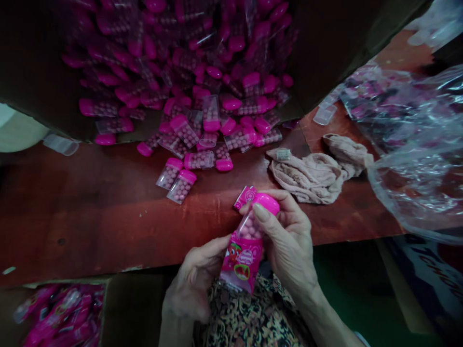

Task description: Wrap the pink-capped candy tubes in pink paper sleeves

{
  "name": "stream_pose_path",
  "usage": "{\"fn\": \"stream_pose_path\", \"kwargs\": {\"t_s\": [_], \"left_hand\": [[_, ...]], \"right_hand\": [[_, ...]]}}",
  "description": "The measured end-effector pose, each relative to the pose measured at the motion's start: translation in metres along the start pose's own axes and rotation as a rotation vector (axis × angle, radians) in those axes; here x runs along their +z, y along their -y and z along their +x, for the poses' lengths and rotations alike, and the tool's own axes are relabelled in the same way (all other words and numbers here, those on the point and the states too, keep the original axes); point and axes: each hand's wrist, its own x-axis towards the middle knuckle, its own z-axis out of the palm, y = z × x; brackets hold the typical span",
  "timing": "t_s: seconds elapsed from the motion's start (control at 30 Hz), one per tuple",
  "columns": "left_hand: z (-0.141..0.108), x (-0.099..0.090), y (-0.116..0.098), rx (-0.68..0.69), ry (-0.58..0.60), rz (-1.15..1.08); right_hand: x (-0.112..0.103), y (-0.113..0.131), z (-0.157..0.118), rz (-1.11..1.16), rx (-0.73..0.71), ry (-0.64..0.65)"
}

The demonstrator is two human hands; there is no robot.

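My right hand [289, 236] is closed on a clear candy container [249, 226] with a bright pink cap, thumb near the cap. Pale pink candy balls show through its wall. A pink printed sleeve [241, 262] with a strawberry character covers the container's lower part. At the sleeve's left edge is my left hand [197, 274], thumb and fingers closed about it; some of its fingers are blurred or hidden. A small stack of flat pink sleeves [246, 196] lies just beyond my right hand. Two filled containers [182, 186] rest side by side farther left.
A large cardboard box [325, 62] lies open at the back, filled containers spilling onto the red-brown table [108, 207]. A crumpled cloth [307, 176] and a clear plastic bag [405, 178] are at right. A lower-left box [133, 308] holds wrapped containers [65, 315].
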Motion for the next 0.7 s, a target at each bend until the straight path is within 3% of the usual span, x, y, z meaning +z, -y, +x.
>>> {"fn": "stream_pose_path", "kwargs": {"t_s": [0.1,0.17,0.4,0.47,0.57,0.7], "left_hand": [[0.006,0.009,0.002,-0.046,-0.018,-0.164],[0.01,0.016,0.005,-0.062,-0.116,-0.174],[0.008,0.025,0.012,0.12,-0.401,0.045],[0.007,0.022,0.008,0.153,-0.398,0.176],[0.007,0.016,0.002,0.177,-0.298,0.326],[0.009,0.009,0.001,0.178,-0.286,0.343]], "right_hand": [[0.0,0.001,-0.001,-0.052,0.034,0.092],[0.0,0.0,-0.002,-0.092,0.004,0.093],[-0.005,-0.001,-0.006,-0.409,-0.175,0.028],[-0.006,0.0,-0.005,-0.341,-0.129,0.049],[-0.008,0.001,-0.001,-0.142,-0.011,0.093],[-0.009,-0.001,0.002,-0.061,0.038,0.117]]}}
